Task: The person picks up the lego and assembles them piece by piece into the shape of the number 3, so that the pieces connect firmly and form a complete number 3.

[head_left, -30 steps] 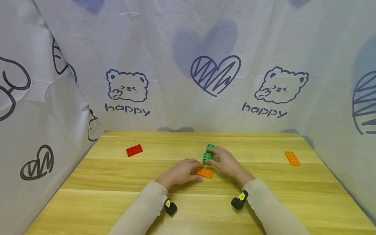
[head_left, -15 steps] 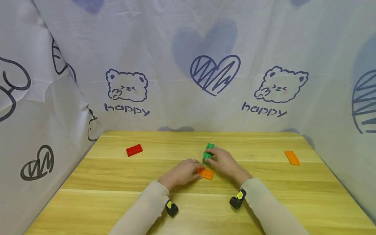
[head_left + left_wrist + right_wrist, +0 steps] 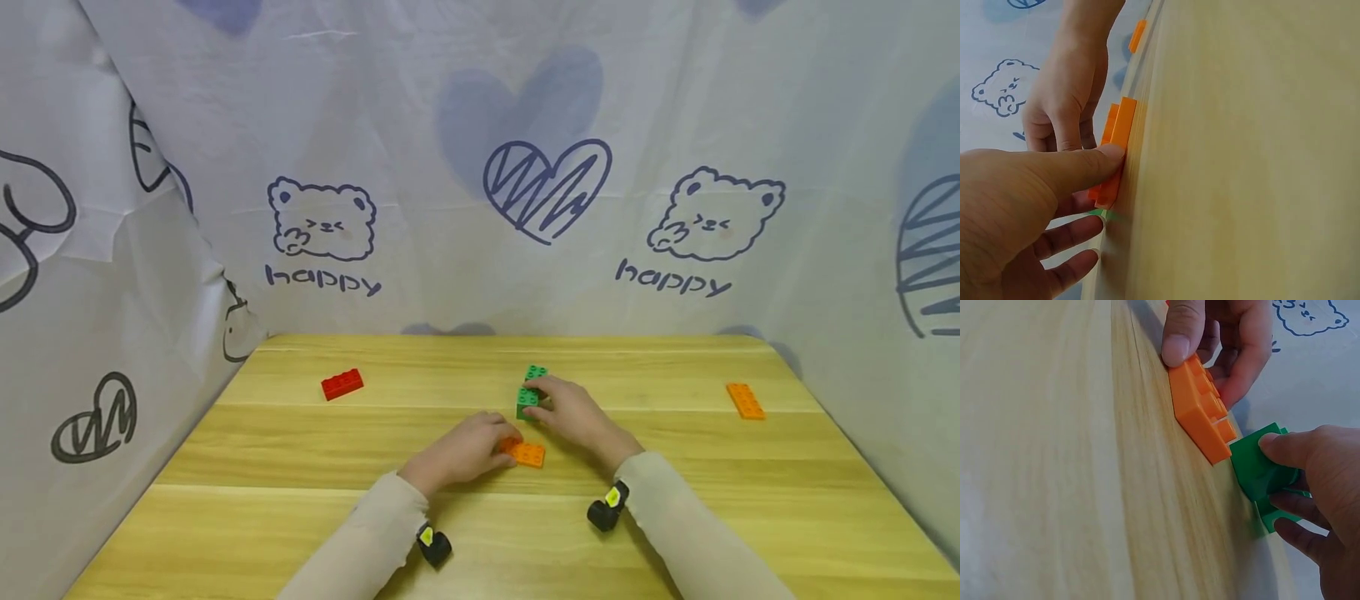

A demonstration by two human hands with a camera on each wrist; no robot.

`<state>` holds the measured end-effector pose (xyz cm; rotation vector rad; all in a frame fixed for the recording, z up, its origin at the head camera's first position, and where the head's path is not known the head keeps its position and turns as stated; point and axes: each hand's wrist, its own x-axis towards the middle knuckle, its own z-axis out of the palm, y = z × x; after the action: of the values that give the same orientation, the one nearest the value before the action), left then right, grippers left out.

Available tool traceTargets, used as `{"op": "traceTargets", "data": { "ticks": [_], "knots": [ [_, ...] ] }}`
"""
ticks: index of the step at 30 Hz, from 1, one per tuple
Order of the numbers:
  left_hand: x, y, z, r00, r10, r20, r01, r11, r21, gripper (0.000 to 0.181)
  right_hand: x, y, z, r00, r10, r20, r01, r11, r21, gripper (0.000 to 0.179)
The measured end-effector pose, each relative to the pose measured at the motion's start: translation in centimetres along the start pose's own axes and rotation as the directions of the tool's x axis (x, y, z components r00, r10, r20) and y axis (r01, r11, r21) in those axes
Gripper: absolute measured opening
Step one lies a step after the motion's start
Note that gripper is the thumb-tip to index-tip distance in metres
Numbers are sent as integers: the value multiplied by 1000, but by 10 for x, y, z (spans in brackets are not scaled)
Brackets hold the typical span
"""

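Near the middle of the table, my left hand (image 3: 459, 454) pinches the left end of an orange studded toy brick (image 3: 530, 455). In the left wrist view, the thumb lies along the side of the orange brick (image 3: 1124, 122), whose studs face away. My right hand (image 3: 576, 418) grips a green studded brick (image 3: 528, 405) just behind the orange one, thumb at its near end. Beyond it shows a second green studded part (image 3: 537, 372), partly covered by the fingers. The right wrist view has the green brick (image 3: 1249, 459) close beside the orange brick's end.
A red brick (image 3: 342, 384) lies at the back left of the wooden table (image 3: 247, 517). Toward the back right is another orange brick (image 3: 746, 402), lying flat. A printed white cloth (image 3: 450, 283) hangs behind and at both sides.
My left fingers have closed on the orange brick, and it has slid slightly toward me, away from the green brick. My right hand has stayed at the green brick.
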<state>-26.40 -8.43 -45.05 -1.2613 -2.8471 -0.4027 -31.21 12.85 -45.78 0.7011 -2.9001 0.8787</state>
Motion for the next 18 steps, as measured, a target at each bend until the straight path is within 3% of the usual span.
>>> {"op": "traceTargets", "data": {
  "ticks": [18],
  "knots": [
    [-9,-2,7,999,-45,-13,43,995,-86,34,-11,-11,-15,997,-75,-7,74,995,-67,45]
  ]
}}
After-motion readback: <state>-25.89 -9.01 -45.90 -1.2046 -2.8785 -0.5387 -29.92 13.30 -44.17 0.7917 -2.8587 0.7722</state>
